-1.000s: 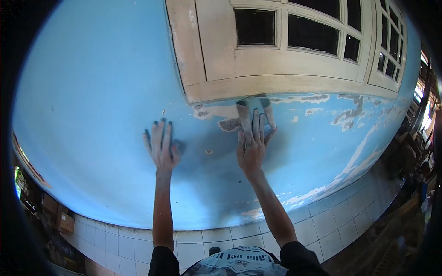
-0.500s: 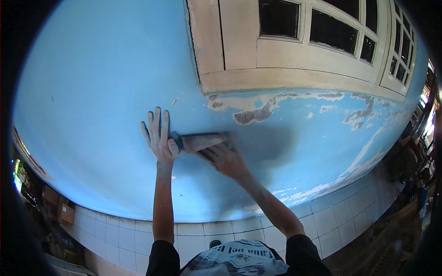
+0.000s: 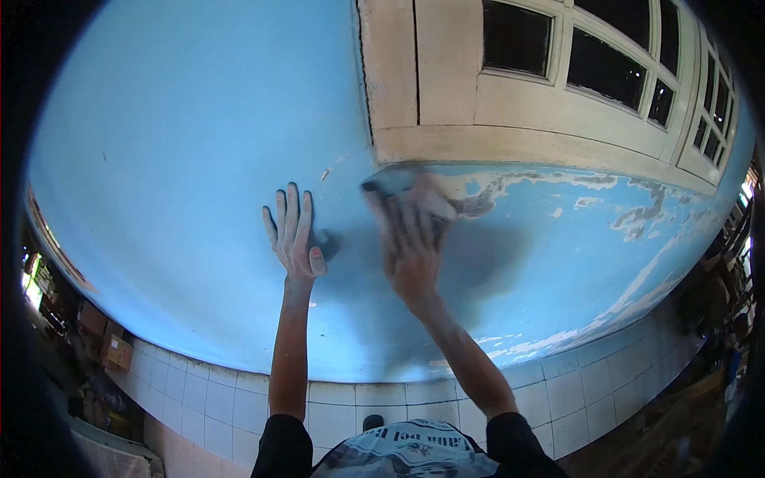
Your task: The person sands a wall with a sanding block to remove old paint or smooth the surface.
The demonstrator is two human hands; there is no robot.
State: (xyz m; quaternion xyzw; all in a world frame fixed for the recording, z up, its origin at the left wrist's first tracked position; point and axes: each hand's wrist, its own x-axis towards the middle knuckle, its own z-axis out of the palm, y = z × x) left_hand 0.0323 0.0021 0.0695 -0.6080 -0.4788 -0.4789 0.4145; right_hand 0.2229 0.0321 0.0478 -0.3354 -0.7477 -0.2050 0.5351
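My left hand lies flat on the blue wall, fingers spread and dusted pale. To its right and higher, my right hand presses a sheet of sandpaper against the wall, just under the lower left corner of the cream window frame. Motion blurs the sheet and the fingertips. The sheet partly covers a strip of peeled paint with white and grey bare spots, which runs right along the bottom of the frame.
White floor tiles meet the wall's foot. A cardboard box stands at the far left. Dark clutter fills the lower right. More flaked paint shows low on the wall. The window's dark panes are above right.
My right hand has moved up the wall with the sandpaper, from beside my left hand to the peeled patch below the window frame. My left hand stays flat on the wall.
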